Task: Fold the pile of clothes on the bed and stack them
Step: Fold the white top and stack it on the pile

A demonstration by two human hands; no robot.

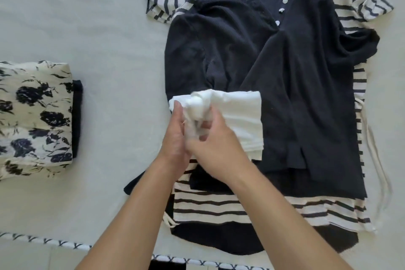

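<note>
hands (175, 138) (217, 149) | both grip white garment (241, 116) | fingers seemingly bunching it

Carried on a pale-sheeted bed (114, 35) with a patterned edge trim: at left, a folded floral garment (35, 114) over a dark folded piece (77, 116); at right, striped tops (210, 208) spread flat under a dark collared garment (285, 72).
</note>
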